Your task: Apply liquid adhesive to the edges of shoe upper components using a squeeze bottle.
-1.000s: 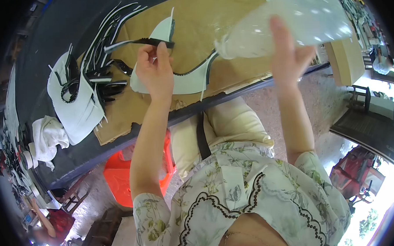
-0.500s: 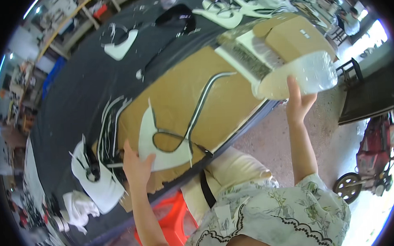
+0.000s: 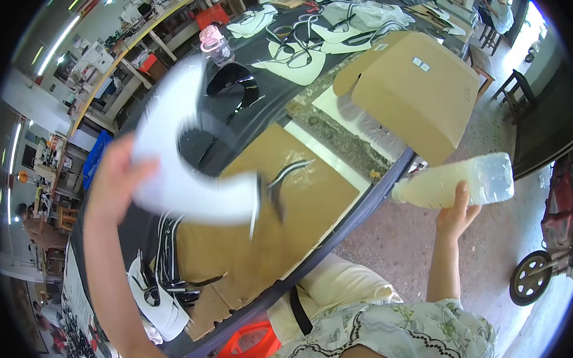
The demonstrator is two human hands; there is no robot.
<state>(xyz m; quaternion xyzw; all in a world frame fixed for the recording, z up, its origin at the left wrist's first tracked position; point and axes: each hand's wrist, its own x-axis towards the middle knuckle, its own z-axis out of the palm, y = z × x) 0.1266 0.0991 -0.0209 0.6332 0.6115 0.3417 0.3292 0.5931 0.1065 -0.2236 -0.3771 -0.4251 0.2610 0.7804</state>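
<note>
Currently, the left hand (image 3: 112, 181) grips a white piece (image 3: 161, 175) above the cardboard (image 3: 319, 206); the right hand (image 3: 454, 221) grasps a bottle (image 3: 485, 178) past the table's edge (image 3: 363, 215), over floor (image 3: 392, 251).

Left hand (image 3: 115, 180) raised (blurred), right hand (image 3: 456, 219) gripping

A white leaf-print blouse (image 3: 398, 324) tops cream trousers (image 3: 345, 282).

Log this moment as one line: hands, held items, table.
left hand: holding curved white panel, motion-blurred | right hand: holding translucent plastic bottle, tipped sideways | cardboard sheet: on dark-covered table
</note>
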